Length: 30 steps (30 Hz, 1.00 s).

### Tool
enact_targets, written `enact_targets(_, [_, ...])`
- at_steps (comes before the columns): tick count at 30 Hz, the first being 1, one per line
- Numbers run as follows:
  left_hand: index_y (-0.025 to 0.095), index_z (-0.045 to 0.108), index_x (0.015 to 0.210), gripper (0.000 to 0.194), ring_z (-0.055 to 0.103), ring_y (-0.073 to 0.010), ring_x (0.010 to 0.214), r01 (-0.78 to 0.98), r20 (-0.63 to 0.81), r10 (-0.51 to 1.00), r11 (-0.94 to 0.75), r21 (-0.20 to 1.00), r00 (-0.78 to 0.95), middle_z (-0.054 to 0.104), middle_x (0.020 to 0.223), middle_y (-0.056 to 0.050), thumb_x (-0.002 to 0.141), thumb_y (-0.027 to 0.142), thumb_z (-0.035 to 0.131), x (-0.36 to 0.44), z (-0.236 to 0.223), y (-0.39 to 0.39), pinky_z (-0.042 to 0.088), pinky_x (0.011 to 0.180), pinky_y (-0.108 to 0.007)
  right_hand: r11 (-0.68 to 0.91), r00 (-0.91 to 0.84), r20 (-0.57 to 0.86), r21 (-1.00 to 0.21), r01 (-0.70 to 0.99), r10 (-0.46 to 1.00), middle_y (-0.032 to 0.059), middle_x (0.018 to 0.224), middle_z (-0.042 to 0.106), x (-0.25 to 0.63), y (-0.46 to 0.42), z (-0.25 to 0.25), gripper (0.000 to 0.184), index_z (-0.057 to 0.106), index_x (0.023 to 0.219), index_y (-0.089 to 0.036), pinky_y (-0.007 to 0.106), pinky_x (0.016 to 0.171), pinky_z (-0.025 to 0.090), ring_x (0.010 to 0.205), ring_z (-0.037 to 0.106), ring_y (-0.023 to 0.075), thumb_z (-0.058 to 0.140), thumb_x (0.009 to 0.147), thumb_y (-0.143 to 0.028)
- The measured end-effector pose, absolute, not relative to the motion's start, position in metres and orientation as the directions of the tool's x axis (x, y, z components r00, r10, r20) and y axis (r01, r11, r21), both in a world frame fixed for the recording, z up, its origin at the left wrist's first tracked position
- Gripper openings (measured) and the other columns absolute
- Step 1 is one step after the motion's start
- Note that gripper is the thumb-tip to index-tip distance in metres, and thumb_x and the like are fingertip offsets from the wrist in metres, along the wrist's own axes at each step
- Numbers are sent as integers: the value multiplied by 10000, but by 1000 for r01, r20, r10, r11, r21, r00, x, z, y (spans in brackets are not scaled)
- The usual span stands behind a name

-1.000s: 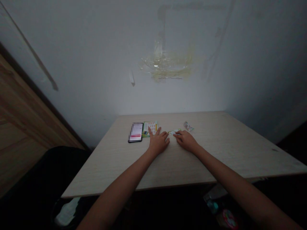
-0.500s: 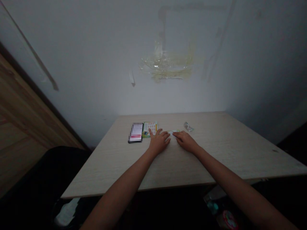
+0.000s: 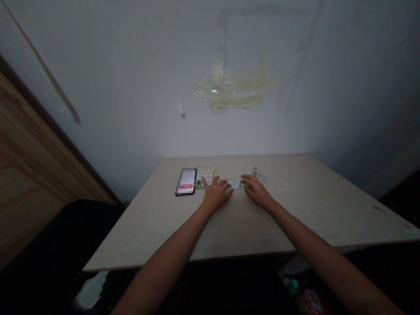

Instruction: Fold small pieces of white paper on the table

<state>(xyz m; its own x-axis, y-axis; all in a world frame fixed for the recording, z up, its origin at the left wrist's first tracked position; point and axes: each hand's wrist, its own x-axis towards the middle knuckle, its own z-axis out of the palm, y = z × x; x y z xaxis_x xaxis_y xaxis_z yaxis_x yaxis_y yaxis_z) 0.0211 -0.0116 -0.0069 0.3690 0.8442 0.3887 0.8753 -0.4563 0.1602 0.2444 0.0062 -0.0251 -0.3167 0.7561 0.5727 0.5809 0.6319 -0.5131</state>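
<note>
A small printed piece of paper (image 3: 234,183) with white and green on it lies on the table (image 3: 229,227) between my hands. My left hand (image 3: 216,192) rests with spread fingers, its fingertips at the paper's left edge and its thumb over a printed sheet (image 3: 206,173). At the paper's right end is my right hand (image 3: 256,191), fingers apart and slightly bent, the tips touching or just above the edge. Part of the paper is hidden under the fingers.
Left of the printed sheet lies a phone (image 3: 186,181) with a lit, partly blurred screen. A crumpled printed scrap (image 3: 258,174) sits beyond my right hand. The wall (image 3: 236,131) with old tape rises behind the table. A dark, draped shape (image 3: 65,245) stands at left.
My right hand has shifted slightly right, away from the left hand, and its fingers have spread. More of the small paper shows between the hands. My left hand has barely moved.
</note>
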Motion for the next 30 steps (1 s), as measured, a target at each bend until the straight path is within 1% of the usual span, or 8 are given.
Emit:
enact_targets(4, [352,666,1148,303,382,-322,1386,882,386,853,-440,170,351,659,1305,-1,955,499,484,21,-7,-10,-134,1045,-808,634,-321,585,-471,613,745,128,1296,603,246,6,-25,300,701,1046,-180,484,1102,402,1233,544,239,501,843,-84])
enact_targets(8, [334,654,1148,306,375,-322,1392,888,368,862,-429,164,349,658,1306,-13,955,496,480,20,-7,-10,-116,1049,-813,637,-364,569,-408,654,737,129,1179,664,246,6,-27,262,738,956,-174,472,1033,460,1125,597,247,530,827,-81])
enact_targets(10, [322,643,1158,318,371,-324,1395,889,355,865,-429,161,353,652,1314,-25,956,496,471,19,-6,-10,-100,1055,-814,647,-395,554,-387,657,733,125,1118,692,246,6,-27,264,750,955,-175,469,1007,477,1077,614,249,539,825,-81])
enact_targets(12, [307,634,1161,326,369,-324,1395,888,353,868,-427,169,351,648,1316,-35,955,497,468,19,-6,-9,-91,1060,-812,654,-409,547,-385,651,730,122,1098,702,245,6,-27,268,756,966,-179,466,996,483,1062,619,250,549,824,-84])
enact_targets(17, [292,618,1175,373,373,-338,1388,892,331,885,-405,200,327,662,1283,-50,928,537,486,20,-5,-8,-66,1062,-815,691,-459,536,-398,603,709,101,1128,693,245,5,-27,283,769,954,-224,451,984,493,1077,617,235,569,814,-79])
enact_targets(22, [342,590,1235,428,343,-359,1405,893,308,901,-383,238,304,641,1325,-29,886,581,523,19,-7,-6,-67,1053,-822,754,-546,525,-388,529,653,77,1175,678,245,7,-28,372,768,1003,-271,466,1018,463,1141,584,227,533,819,-48])
enact_targets(25, [372,572,1257,433,325,-362,1415,888,284,911,-374,268,298,621,1356,-7,871,564,544,19,-7,-4,-81,1032,-836,755,-538,532,-408,513,654,76,1199,676,246,8,-28,383,759,1032,-269,474,1032,457,1160,577,225,515,831,-54])
enact_targets(30, [431,510,1311,474,284,-341,1445,873,203,920,-385,300,336,577,1409,23,849,513,575,21,-3,-3,-80,1040,-826,727,-510,519,-452,516,685,81,1274,657,246,8,-30,448,687,1203,-254,499,1078,429,1235,548,223,488,849,-65])
